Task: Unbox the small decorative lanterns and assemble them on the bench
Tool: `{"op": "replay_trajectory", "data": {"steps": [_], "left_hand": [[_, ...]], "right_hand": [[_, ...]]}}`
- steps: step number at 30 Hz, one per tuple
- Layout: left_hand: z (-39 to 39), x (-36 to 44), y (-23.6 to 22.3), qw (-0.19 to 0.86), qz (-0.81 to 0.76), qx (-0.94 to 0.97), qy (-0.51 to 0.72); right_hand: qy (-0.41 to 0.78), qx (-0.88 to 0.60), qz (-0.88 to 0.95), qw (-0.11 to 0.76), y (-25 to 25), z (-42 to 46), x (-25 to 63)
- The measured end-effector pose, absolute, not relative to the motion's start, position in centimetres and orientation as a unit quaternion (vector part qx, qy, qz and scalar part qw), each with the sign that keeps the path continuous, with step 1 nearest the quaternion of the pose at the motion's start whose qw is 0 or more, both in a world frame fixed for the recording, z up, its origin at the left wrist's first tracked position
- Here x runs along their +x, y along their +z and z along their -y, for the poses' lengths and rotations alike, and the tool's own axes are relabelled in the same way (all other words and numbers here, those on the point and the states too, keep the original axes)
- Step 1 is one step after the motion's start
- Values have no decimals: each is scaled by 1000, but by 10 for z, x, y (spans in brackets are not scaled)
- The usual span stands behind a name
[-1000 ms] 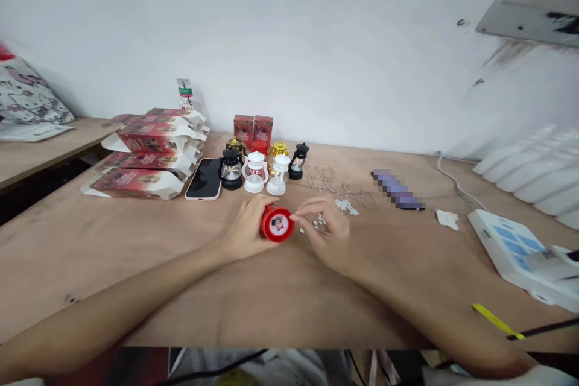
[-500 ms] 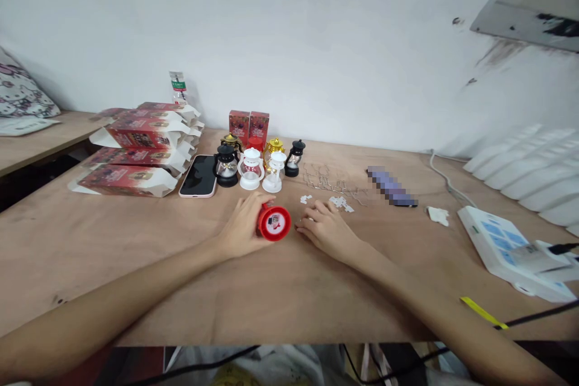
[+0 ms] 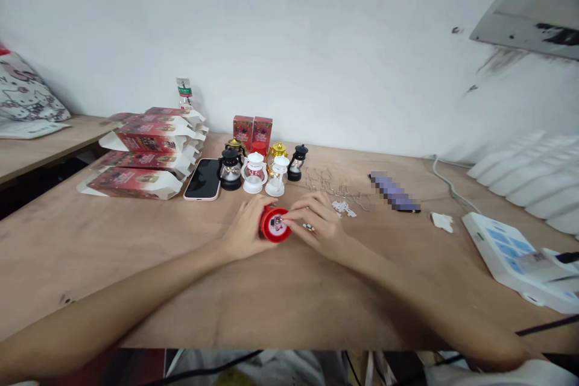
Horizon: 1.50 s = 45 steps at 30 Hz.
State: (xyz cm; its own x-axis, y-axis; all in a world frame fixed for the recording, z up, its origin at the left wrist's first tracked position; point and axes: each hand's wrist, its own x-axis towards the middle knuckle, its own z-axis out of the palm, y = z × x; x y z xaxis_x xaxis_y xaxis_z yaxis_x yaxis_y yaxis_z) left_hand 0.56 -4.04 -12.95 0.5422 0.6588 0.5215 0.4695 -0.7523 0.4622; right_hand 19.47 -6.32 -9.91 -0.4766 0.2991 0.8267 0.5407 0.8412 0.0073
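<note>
My left hand [image 3: 246,226] is wrapped round a small red lantern [image 3: 270,240], lying on its side with its open base turned toward me. Inside the base, a white disc and small dark and red parts show. My right hand [image 3: 319,223] has its thumb and index finger pinched at the right of this opening; whatever is between the fingertips is too small to make out. Some tiny white and dark pieces [image 3: 309,227] lie on the table under the right fingers. White cut pieces [image 3: 344,208] are just beyond that hand.
Several little lanterns [image 3: 255,174] in black, white, gold and red stand behind my hands. Red printed boxes [image 3: 136,183] are piled at left beside a phone [image 3: 203,180]. Thin bent wires [image 3: 332,184], a purple pixelated object [image 3: 393,192] and a white power strip [image 3: 497,253] lie rightward.
My right hand has moved left from the table to the lantern's open base, fingers now pinched there. My left hand still holds the lantern. The view has shifted slightly.
</note>
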Motion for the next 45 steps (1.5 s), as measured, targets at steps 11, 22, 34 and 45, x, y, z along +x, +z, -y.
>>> {"op": "replay_trajectory", "data": {"steps": [11, 22, 34, 45], "left_hand": [[41, 5, -129, 154, -335, 863, 345], [38, 5, -131, 144, -330, 860, 363], [39, 2, -129, 153, -344, 860, 346], [39, 2, -128, 151, -334, 861, 353]], "right_hand": [[244, -367, 742, 505, -102, 62, 182], [402, -340, 686, 503, -101, 64, 171], [94, -518, 810, 259, -77, 40, 276], [33, -456, 874, 164, -110, 36, 307]]}}
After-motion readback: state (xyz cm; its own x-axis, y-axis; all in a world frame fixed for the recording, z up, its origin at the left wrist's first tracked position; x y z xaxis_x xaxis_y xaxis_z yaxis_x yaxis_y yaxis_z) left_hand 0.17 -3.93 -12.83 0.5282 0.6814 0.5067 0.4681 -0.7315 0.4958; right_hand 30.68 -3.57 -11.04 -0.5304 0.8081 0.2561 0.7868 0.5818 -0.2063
